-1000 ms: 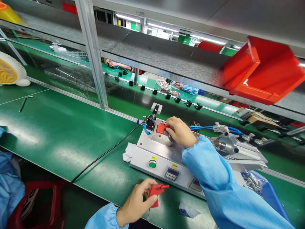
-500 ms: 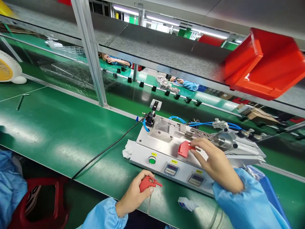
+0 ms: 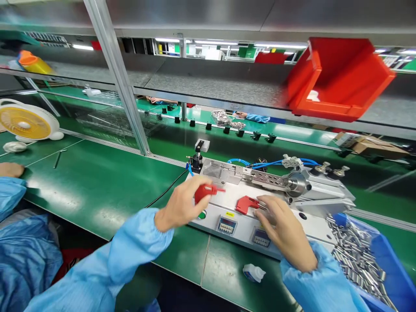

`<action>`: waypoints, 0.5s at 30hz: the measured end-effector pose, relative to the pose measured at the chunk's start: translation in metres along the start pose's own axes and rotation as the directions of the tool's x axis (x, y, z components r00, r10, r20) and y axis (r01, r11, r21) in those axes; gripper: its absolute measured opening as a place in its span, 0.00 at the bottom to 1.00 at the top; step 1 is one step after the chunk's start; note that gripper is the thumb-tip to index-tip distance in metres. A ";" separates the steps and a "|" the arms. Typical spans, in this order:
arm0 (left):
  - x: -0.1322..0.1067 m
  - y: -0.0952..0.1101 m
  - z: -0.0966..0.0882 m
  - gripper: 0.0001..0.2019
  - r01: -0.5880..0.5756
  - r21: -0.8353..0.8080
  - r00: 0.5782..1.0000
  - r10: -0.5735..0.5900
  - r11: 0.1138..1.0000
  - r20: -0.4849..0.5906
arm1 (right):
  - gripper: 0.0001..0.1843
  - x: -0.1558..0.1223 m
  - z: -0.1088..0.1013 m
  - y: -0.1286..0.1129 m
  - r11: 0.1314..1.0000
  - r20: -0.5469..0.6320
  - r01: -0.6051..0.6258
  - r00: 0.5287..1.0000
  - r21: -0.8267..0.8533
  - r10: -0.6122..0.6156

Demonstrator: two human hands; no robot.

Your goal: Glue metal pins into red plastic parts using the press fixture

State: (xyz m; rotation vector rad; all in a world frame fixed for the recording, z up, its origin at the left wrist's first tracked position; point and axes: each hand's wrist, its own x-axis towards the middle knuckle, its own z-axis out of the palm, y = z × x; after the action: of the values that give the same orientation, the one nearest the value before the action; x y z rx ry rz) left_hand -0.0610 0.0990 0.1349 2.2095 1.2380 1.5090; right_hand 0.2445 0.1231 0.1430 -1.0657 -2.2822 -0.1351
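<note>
My left hand (image 3: 180, 206) is closed round a small red plastic part (image 3: 205, 190), raised over the front left of a grey metal press fixture (image 3: 240, 203). My right hand (image 3: 281, 225) pinches a second red plastic part (image 3: 246, 204) that lies on the fixture's flat top plate. The fixture's square nest (image 3: 218, 170) at the back left holds nothing. A green push button sits partly hidden under my left hand. Two small digital displays (image 3: 226, 225) face me on the fixture's front.
A blue bin of several metal pins (image 3: 357, 255) stands at the right. A red bin (image 3: 334, 80) sits on the shelf above. A small white bottle (image 3: 254, 273) lies at the table edge. A yellow fan (image 3: 26, 123) is far left; another person's sleeve (image 3: 13, 190) rests left.
My left hand has risen from the table edge to above the fixture with its red part. My right hand took the other red part out of the nest and set it on the plate.
</note>
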 end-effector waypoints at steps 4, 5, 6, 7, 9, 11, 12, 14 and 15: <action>0.077 -0.006 0.009 0.10 -0.109 0.460 0.986 0.036 0.881 0.164 | 0.14 -0.040 -0.015 -0.020 0.999 -0.168 -0.038 0.985 -0.013 0.035; 0.089 -0.007 0.014 0.09 -0.104 0.555 0.973 -0.031 0.825 0.229 | 0.13 -0.052 -0.019 -0.024 0.998 -0.186 -0.058 0.981 -0.012 0.055; 0.097 -0.007 0.019 0.09 -0.102 0.629 0.955 -0.102 0.770 0.279 | 0.12 -0.063 -0.023 -0.026 0.997 -0.204 -0.076 0.976 -0.012 0.072; 0.102 -0.006 0.023 0.08 -0.102 0.682 0.937 -0.162 0.724 0.311 | 0.11 -0.073 -0.026 -0.027 0.996 -0.218 -0.091 0.972 -0.013 0.086; 0.104 -0.004 0.029 0.08 -0.098 0.737 0.915 -0.231 0.669 0.331 | 0.10 -0.091 -0.031 -0.026 0.994 -0.225 -0.113 0.968 -0.014 0.107; 0.101 -0.003 0.030 0.09 -0.086 0.754 0.912 -0.253 0.651 0.322 | 0.10 -0.103 -0.034 -0.024 0.992 -0.220 -0.127 0.968 -0.015 0.121; 0.098 -0.002 0.029 0.09 -0.079 0.763 0.911 -0.264 0.642 0.317 | 0.10 -0.107 -0.034 -0.023 0.991 -0.216 -0.137 0.968 -0.014 0.131; 0.093 -0.003 0.025 0.09 -0.080 0.773 0.913 -0.265 0.630 0.311 | 0.10 -0.112 -0.034 -0.022 0.988 -0.226 -0.156 0.963 -0.008 0.150; 0.090 -0.004 0.024 0.09 -0.089 0.769 0.917 -0.249 0.634 0.312 | 0.10 -0.113 -0.032 -0.022 0.986 -0.240 -0.167 0.957 -0.005 0.161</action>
State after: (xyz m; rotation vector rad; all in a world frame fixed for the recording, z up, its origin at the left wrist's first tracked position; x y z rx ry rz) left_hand -0.0318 0.1731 0.1824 2.6729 2.0531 0.4067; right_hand 0.3001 0.0227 0.1082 -1.1794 -1.9739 -0.2129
